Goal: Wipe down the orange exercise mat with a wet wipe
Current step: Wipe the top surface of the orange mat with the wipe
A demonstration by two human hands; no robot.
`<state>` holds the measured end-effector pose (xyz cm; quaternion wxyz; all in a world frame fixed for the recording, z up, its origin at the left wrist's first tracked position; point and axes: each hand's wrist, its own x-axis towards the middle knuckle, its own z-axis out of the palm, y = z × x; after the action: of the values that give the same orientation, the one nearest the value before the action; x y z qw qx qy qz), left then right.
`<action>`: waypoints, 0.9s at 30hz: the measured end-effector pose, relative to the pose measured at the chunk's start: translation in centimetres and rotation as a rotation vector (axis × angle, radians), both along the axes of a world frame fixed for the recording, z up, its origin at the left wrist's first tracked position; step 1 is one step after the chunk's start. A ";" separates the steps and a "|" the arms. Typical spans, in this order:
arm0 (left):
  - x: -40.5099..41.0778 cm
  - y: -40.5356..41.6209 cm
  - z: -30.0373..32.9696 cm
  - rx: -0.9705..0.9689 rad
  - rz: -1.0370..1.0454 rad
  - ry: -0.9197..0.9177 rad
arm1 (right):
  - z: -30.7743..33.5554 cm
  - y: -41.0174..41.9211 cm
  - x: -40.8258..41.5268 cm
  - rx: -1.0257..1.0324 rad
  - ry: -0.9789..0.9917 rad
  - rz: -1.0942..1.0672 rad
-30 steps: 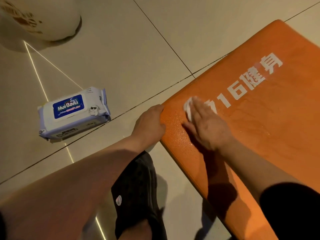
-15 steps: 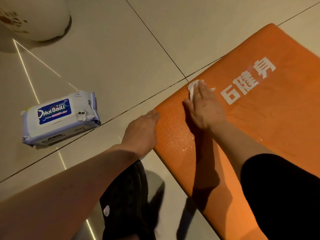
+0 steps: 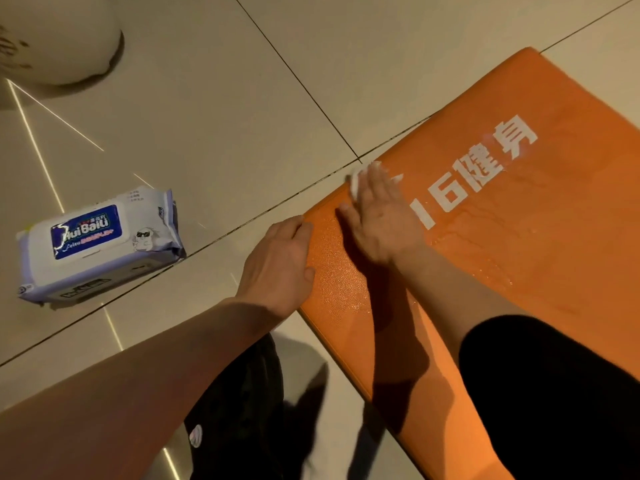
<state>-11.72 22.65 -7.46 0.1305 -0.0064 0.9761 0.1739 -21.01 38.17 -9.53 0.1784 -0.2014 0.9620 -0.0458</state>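
Orange exercise mat (image 3: 519,271) lies flat on the tiled floor (image 3: 242,98), its pebbled surface glistening with wet streaks beside white printed characters. On the mat's near corner the right hand (image 3: 381,220), its grip spread flat, presses a white wet wipe (image 3: 356,181), mostly hidden under the fingers. The left hand (image 3: 277,268) rests flat-fingered against the mat's edge. Left of the mat sits a wipes pack (image 3: 97,244).
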 end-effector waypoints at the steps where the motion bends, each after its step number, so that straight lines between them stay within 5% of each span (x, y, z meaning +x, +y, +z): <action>1: -0.2 0.2 0.0 0.008 -0.013 0.007 | -0.2 -0.5 1.1 -0.055 -0.005 0.075; 5: -1.2 1.0 0.1 0.033 -0.076 0.002 | -0.3 1.0 1.0 -0.104 0.005 0.371; 11: -2.1 1.8 -0.1 0.031 -0.169 -0.038 | 0.1 5.1 -4.5 0.113 0.047 -0.085; 18: -2.6 2.3 -0.3 0.052 -0.119 0.011 | 0.6 1.6 -0.2 -0.308 0.072 0.087; 24: -0.6 1.4 -0.5 0.018 -0.118 0.029 | -1.6 3.6 2.2 -0.269 0.152 0.344; 27: 0.2 1.0 -0.6 0.006 -0.151 0.004 | -0.5 6.5 -0.7 -0.133 0.239 0.036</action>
<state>-11.51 23.68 -8.04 0.1415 0.0681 0.9735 0.1663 -21.67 44.63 -10.06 0.0497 -0.2340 0.9675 -0.0821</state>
